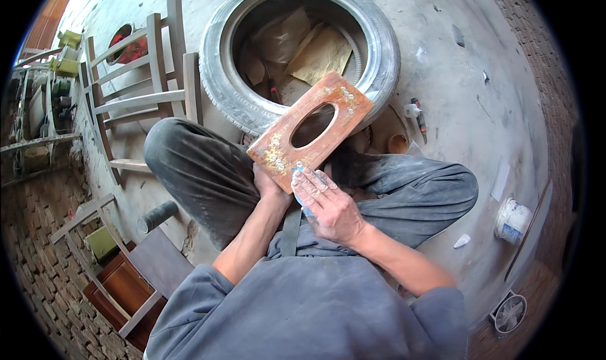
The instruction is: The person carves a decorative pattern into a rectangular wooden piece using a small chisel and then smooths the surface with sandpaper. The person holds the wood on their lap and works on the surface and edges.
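Observation:
A reddish-brown wooden tissue box cover (pixel 346 107) with an oval opening is tilted between my knees, its upper end over the tire. Small pale flower shapes mark its two ends. My left hand (pixel 269 183) grips it from underneath at the near left edge, most of its fingers hidden below. Dusted white, my right hand (pixel 329 208) lies with its fingers together on the near end. Beneath those fingers, blue edges of a thin abrasive-looking sheet (pixel 297 197) show against the wood.
A tire (pixel 218 88) lies ahead, holding brown paper (pixel 325 55) and a plastic bag. Wooden chair frames (pixel 140 99) stand left. To the right are a tool with a red-and-black handle (pixel 420 120), a white bucket (pixel 514 221) and a small fan (pixel 509 313).

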`<action>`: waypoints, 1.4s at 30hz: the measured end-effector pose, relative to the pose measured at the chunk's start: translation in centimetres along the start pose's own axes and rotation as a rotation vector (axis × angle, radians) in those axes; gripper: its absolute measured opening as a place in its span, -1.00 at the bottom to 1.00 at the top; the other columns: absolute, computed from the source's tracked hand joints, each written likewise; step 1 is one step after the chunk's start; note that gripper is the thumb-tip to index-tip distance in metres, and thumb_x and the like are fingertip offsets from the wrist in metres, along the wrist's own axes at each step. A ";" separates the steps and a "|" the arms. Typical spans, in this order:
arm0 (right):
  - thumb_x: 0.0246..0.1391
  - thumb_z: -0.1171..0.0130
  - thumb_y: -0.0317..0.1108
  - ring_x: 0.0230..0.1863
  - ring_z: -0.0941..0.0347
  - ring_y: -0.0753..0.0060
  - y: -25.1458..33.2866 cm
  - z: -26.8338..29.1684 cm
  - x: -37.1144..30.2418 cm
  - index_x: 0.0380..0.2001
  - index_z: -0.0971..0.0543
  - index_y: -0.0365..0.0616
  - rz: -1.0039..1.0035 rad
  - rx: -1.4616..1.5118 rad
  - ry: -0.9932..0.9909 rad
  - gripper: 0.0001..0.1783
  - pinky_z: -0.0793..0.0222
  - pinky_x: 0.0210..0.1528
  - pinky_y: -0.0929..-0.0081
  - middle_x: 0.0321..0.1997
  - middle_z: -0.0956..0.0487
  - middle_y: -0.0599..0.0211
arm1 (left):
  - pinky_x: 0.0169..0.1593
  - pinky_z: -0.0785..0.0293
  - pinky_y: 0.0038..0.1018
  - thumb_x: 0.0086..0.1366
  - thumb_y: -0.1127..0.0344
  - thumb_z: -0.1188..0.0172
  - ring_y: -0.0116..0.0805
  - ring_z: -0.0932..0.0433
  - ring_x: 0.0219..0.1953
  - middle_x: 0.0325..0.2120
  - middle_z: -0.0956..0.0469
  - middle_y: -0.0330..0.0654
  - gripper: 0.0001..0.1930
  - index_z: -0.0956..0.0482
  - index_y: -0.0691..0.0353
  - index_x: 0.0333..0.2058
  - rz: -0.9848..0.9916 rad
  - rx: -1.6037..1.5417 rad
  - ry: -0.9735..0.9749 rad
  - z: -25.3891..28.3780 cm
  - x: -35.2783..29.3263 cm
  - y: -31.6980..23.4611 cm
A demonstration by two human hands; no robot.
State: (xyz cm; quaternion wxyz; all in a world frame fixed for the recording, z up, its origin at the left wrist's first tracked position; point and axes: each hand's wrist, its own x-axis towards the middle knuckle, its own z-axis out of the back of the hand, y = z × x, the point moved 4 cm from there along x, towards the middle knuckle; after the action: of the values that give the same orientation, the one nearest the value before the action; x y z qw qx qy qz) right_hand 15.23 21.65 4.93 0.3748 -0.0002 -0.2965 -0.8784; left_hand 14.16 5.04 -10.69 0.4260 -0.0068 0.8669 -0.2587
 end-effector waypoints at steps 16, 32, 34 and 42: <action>0.53 0.03 -0.40 0.60 -0.25 -0.36 -14.0 1.8 2.6 0.46 -0.41 -0.43 -0.531 0.044 -0.389 -0.46 -0.17 0.65 0.02 0.56 -0.37 -0.33 | 0.29 -0.65 -0.12 0.70 0.20 0.22 -0.09 -0.68 0.22 0.27 -0.59 -0.07 -0.54 -0.41 0.21 0.40 0.006 0.056 0.027 -1.8 -1.4 -1.0; 0.08 -0.26 -0.43 0.59 -0.35 -0.12 1.5 0.0 2.7 0.42 -0.46 -0.42 0.200 -0.004 0.327 -0.22 -0.15 0.69 -0.03 0.52 -0.48 -0.15 | 0.12 -0.70 -0.10 0.67 -0.03 0.22 -0.10 -0.75 -0.09 -0.08 -0.71 -0.03 -0.48 -0.61 0.27 0.03 0.134 -0.058 -0.343 0.7 0.3 0.7; 0.05 -0.30 -0.44 0.61 -0.33 -0.12 1.1 0.5 2.6 0.44 -0.44 -0.42 0.178 -0.022 0.331 -0.18 -0.14 0.69 -0.03 0.54 -0.46 -0.16 | 0.14 -0.69 -0.08 0.66 -0.03 0.20 -0.07 -0.75 -0.08 -0.06 -0.71 0.00 -0.48 -0.60 0.29 0.03 0.150 -0.080 -0.357 -0.5 -0.6 -0.1; 0.03 -0.30 -0.46 0.59 -0.33 -0.16 2.4 -0.4 3.7 0.42 -0.42 -0.48 0.129 -0.093 0.295 -0.17 -0.15 0.67 -0.05 0.51 -0.46 -0.23 | 0.16 -0.69 -0.07 0.71 -0.13 0.23 -0.03 -0.77 -0.01 0.01 -0.74 0.07 -0.35 -0.62 0.40 0.08 0.193 -0.032 -0.436 0.8 1.3 1.1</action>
State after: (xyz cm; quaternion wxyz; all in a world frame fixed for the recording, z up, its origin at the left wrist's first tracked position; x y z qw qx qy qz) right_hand 14.26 17.71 6.66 0.4694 0.0923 -0.1965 -0.8559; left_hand 14.10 5.33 -12.53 0.6259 0.0138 0.7549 -0.1955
